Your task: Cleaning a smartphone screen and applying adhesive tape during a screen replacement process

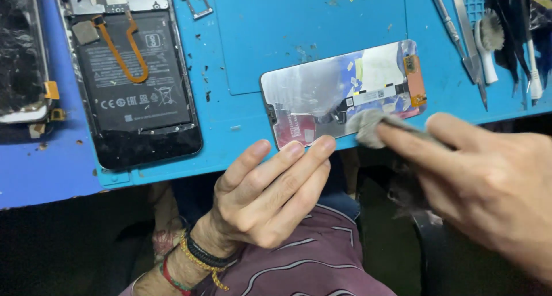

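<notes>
A phone display panel [322, 92] lies back side up on the blue work mat [276, 37], silvery with an orange flex connector at its right end. My left hand [270, 192] steadies its near edge with flat fingertips and holds nothing. My right hand [489, 181] pinches a grey cloth [368, 126] and presses it on the panel's lower right part.
An opened phone body [135, 77] with a black battery and orange flex cable lies at the left. Another cracked phone [20, 54] sits at the far left edge. Metal tweezers [468, 43], a white brush [487, 43] and other tools rest at the top right.
</notes>
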